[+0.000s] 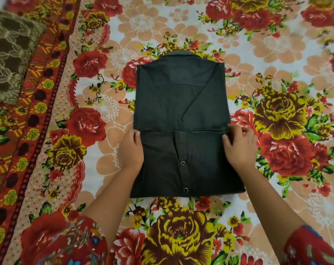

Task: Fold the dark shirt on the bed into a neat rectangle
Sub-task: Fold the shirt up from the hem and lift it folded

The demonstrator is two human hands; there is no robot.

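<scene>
The dark shirt (pixel 181 104) lies flat in the middle of the bed, its sides folded in to a narrow upright shape with the collar at the far end. Its lower part is folded up over the body, showing the button placket with two snap buttons. The folded edge runs across at mid-height. My left hand (pixel 131 150) grips the left end of that folded flap, thumb on top. On the right end, my right hand (pixel 238 144) pinches the flap's corner between thumb and fingers.
The shirt rests on a floral bedsheet (pixel 277 44) with red and yellow roses. A brown patterned cloth (pixel 7 52) lies at the far left, beyond the sheet's red border. My patterned sleeves show at the bottom corners.
</scene>
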